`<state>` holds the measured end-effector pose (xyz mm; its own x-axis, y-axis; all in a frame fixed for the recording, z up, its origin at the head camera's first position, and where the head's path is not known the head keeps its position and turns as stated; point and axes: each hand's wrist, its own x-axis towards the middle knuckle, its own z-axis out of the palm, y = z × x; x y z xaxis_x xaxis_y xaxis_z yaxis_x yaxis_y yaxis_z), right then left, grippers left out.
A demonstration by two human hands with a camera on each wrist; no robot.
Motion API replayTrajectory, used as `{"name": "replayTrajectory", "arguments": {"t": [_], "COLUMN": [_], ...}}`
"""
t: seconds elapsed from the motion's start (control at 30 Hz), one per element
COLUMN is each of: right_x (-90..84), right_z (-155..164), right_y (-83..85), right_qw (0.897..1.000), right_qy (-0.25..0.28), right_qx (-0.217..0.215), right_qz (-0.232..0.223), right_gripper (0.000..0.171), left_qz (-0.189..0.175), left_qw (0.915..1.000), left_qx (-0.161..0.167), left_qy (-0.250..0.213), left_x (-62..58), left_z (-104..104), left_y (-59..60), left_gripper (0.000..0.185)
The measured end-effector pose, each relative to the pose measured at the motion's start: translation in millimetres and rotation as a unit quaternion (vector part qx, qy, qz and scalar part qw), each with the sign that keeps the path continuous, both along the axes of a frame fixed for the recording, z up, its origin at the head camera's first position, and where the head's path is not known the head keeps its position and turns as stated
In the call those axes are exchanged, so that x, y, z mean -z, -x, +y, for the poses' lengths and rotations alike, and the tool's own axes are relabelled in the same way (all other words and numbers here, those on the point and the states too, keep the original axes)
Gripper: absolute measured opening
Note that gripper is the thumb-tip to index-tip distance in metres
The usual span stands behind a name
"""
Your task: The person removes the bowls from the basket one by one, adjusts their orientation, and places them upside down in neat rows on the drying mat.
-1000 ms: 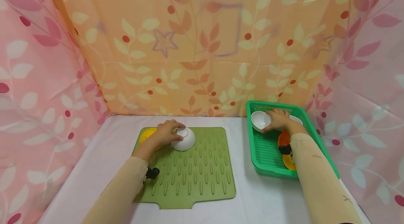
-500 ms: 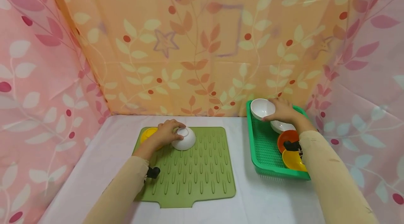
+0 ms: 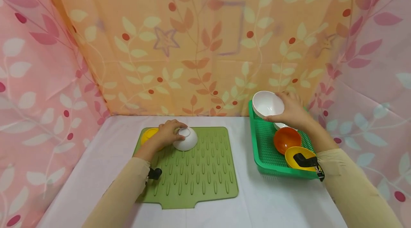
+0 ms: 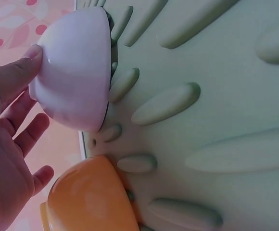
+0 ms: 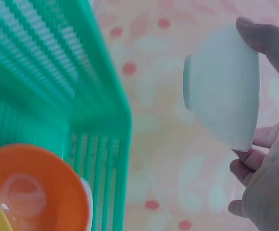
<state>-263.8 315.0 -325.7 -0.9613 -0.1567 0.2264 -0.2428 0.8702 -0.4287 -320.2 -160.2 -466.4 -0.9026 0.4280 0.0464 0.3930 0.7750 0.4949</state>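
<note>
Upside down on the green drying mat (image 3: 205, 171) lies a white bowl (image 3: 187, 140). My left hand (image 3: 168, 132) pinches its foot with thumb and fingers. Beside it a yellow bowl (image 3: 149, 136), also upside down, is partly hidden by that hand; in the left wrist view this bowl (image 4: 89, 197) looks orange. Over the back of the green basket (image 3: 255, 149), my right hand (image 3: 292, 112) grips a second white bowl (image 3: 266, 104) across its rim. That bowl (image 5: 223, 86) is off the basket in the right wrist view, thumb and fingers on opposite sides.
The basket also holds an orange bowl (image 3: 287, 140), a yellow bowl (image 3: 297, 153) and a white bowl (image 3: 280, 125) mostly hidden behind the right hand. White cloth (image 3: 242, 199) covers the table. Patterned curtains (image 3: 205, 42) enclose the back and both sides.
My right hand has lifted the white bowl up out of the basket, uncovering the orange and yellow bowls. The left hand stays on its bowl.
</note>
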Motion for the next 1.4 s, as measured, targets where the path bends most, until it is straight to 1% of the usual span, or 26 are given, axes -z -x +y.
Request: {"name": "replayTrajectory", "arguments": {"t": [0.1, 0.2, 0.3, 0.43, 0.57, 0.73, 0.9, 1.03, 1.13, 1.23, 1.33, 1.4], "right_x": [1.8, 10.3, 24.9, 47.2, 65.4, 82.9, 97.4, 108.0, 115.3, 120.4, 123.5, 125.0], "right_z": [-14.1, -28.2, -41.5, -58.3, -74.8, -94.8, -112.2, -120.7, -126.2, -131.3, -135.5, -137.6], "right_y": [-22.8, -43.4, -59.6, -77.3, -91.2, -105.4, -119.2, -125.1, -127.0, -128.3, -128.8, -128.4], "right_qw": [1.0, 1.0, 1.0, 0.999, 0.997, 0.996, 0.996, 0.995, 0.995, 0.994, 0.994, 0.993], "right_qy": [0.008, 0.014, 0.021, 0.034, 0.038, 0.04, 0.049, 0.05, 0.049, 0.049, 0.053, 0.052], "right_qx": [-0.008, -0.008, -0.015, -0.038, -0.058, -0.075, -0.075, -0.083, -0.089, -0.094, -0.101, -0.106], "right_qz": [0.001, -0.007, -0.004, 0.015, 0.023, 0.024, 0.014, 0.014, 0.017, 0.012, 0.008, 0.011], "right_gripper": [0.107, 0.11, 0.113, 0.111, 0.109, 0.109, 0.11, 0.113, 0.114, 0.115, 0.114, 0.113], "left_qz": [0.0, 0.001, 0.004, 0.009, 0.015, 0.016, 0.02, 0.015, 0.017, 0.04, 0.064, 0.066], "left_qw": [1.0, 1.0, 1.0, 0.9998, 0.9996, 0.9993, 0.999, 0.9982, 0.9971, 0.995, 0.9893, 0.9849], "left_qx": [0.003, 0.003, -0.004, -0.016, -0.021, -0.033, -0.04, -0.054, -0.059, -0.052, -0.039, -0.033], "left_qy": [-0.007, -0.008, -0.003, 0.009, 0.012, 0.005, -0.001, -0.021, -0.044, -0.076, -0.125, -0.157], "left_x": [-2.0, -3.4, -4.1, -3.7, -2.6, 0.7, 4.1, 3.3, 1.0, -4.6, -15.8, -25.8], "left_z": [0.4, 1.1, 2.2, 3.0, 2.7, 2.4, 1.9, 4.5, 6.4, 8.1, 10.2, 12.6], "left_y": [-1.7, -3.4, -4.7, -6.3, -8.5, -8.9, -8.2, -9.7, -15.1, -24.4, -38.3, -51.7], "left_gripper": [0.05, 0.05, 0.05, 0.051, 0.052, 0.052, 0.053, 0.055, 0.058, 0.06, 0.058, 0.055]}}
